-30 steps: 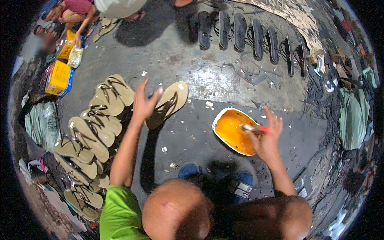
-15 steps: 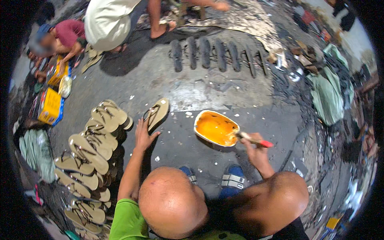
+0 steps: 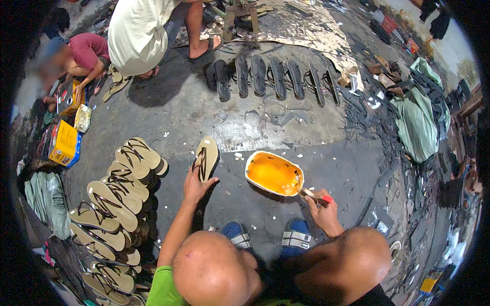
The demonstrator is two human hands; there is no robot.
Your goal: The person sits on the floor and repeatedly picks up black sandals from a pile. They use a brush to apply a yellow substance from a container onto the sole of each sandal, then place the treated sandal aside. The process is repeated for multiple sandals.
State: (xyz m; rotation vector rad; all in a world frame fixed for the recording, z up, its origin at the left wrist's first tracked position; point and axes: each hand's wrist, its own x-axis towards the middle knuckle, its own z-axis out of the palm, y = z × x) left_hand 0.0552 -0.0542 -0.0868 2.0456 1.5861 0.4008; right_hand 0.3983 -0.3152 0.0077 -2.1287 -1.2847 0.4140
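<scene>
A beige flip-flop [image 3: 206, 160] with dark straps stands toe-away in front of me. My left hand [image 3: 196, 187] grips it near the heel, with the thumb out at its right side. To the right of it, on the floor, is a white-rimmed tub [image 3: 247, 174] of glossy orange, glue-like liquid [image 3: 273, 171]. My right hand [image 3: 324, 214] is closed around a brush [image 3: 310, 195] with a red-ended handle. The brush's tip is at the tub's right end, by the rim; its bristles are hard to make out.
Stacked beige flip-flops [image 3: 113, 204] line my left side. Across the floor stands a row of dark soles [image 3: 259, 75]. Two people [image 3: 138, 38] [image 3: 89, 51] are at the far left, near yellow boxes [image 3: 65, 143]. Green sacks [image 3: 418, 122] and scraps lie at the right.
The flip-flop has turned more upright and come slightly nearer, with my left hand gripping its heel end. My right hand and brush have moved slightly nearer to me. The tub has shifted nearer in view.
</scene>
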